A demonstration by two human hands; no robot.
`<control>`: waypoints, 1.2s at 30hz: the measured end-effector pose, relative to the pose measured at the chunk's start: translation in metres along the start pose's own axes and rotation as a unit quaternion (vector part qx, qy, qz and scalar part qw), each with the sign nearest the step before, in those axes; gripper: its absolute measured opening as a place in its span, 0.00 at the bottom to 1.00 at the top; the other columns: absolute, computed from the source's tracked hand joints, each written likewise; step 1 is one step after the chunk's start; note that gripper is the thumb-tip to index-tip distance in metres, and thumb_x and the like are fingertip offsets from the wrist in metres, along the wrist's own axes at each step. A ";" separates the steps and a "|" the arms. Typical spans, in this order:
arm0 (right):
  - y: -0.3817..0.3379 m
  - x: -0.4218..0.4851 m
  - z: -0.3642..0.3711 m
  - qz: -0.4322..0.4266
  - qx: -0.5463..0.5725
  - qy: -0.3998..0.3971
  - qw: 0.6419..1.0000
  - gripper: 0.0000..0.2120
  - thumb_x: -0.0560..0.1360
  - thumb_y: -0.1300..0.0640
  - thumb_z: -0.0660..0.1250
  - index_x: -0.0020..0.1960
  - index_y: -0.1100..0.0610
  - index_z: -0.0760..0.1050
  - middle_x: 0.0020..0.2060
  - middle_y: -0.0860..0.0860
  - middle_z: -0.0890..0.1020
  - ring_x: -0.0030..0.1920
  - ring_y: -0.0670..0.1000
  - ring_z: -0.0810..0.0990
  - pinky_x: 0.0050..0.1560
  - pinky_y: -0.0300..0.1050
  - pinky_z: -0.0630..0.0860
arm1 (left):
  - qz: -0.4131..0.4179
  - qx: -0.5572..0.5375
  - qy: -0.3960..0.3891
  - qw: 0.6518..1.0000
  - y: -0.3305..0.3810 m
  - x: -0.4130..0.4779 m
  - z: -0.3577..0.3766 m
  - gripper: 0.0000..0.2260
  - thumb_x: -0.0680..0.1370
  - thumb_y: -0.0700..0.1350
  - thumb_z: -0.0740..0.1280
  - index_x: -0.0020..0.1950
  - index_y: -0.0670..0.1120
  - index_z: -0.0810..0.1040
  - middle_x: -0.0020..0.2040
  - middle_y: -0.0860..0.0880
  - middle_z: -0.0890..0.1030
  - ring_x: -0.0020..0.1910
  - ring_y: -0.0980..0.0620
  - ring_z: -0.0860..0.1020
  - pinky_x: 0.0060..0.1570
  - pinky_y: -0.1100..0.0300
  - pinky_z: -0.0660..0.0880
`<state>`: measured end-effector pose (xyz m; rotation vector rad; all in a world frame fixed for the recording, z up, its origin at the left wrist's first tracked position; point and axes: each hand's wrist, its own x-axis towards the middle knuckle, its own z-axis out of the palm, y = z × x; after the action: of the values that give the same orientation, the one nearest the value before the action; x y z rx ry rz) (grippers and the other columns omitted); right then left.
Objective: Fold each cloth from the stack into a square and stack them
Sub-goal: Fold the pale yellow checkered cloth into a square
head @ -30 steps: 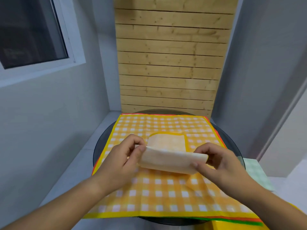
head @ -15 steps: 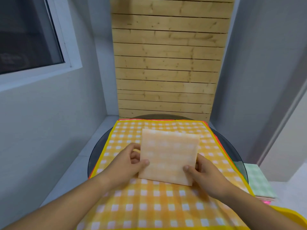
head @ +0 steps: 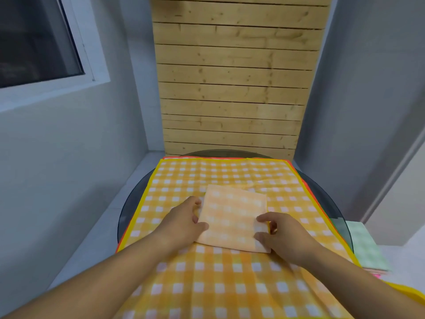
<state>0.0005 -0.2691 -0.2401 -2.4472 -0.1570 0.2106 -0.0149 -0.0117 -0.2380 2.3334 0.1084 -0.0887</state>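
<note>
A pale orange checked cloth [head: 232, 217], folded into a square, lies on top of the stack of unfolded cloths [head: 220, 176], whose top one is yellow-and-white checked with a yellow border. My left hand [head: 184, 223] grips the folded cloth's left edge, thumb on top. My right hand [head: 282, 236] pinches its near right corner between thumb and fingers. Orange and green edges of lower cloths peek out along the stack's sides.
The stack covers a round dark glass table [head: 128, 208] set in a corner, with a grey wall on the left and a wooden slat panel [head: 230, 88] behind. A pile of folded cloths [head: 365, 247], green checked on top, sits low at the right beside the table.
The folded cloth was held up in both hands a second ago; it now lies flat on the stack, turned a little. My right hand has shifted to its near right corner.
</note>
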 end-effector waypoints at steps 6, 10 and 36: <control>-0.001 0.005 0.000 0.000 -0.036 -0.023 0.999 0.23 0.76 0.48 0.70 0.69 0.50 0.72 0.56 0.44 0.76 0.50 0.43 0.74 0.41 0.30 0.70 | 0.010 0.149 -0.067 0.987 0.006 -0.001 0.005 0.22 0.85 0.50 0.57 0.79 0.59 0.61 0.74 0.48 0.65 0.68 0.48 0.72 0.67 0.54 0.70; -0.002 0.002 0.003 -0.006 -0.058 -0.027 0.998 0.23 0.75 0.46 0.70 0.69 0.49 0.72 0.64 0.49 0.68 0.52 0.49 0.75 0.50 0.36 0.69 | -0.004 0.251 -0.084 0.964 0.010 -0.003 0.004 0.23 0.84 0.56 0.53 0.79 0.58 0.59 0.71 0.47 0.67 0.65 0.44 0.74 0.62 0.51 0.73; 0.017 -0.008 0.001 -0.101 -0.335 -0.106 0.931 0.30 0.83 0.42 0.38 0.80 0.53 0.38 0.79 0.47 0.38 0.77 0.51 0.30 0.75 0.54 0.29 | 0.043 0.378 -0.129 0.916 -0.001 0.000 0.031 0.35 0.81 0.66 0.38 0.80 0.47 0.33 0.79 0.49 0.29 0.78 0.52 0.29 0.76 0.43 0.31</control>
<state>-0.0066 -0.2834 -0.2508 -3.0493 -0.6702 0.3779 -0.0162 -0.0333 -0.2603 3.0629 -0.1997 -0.4660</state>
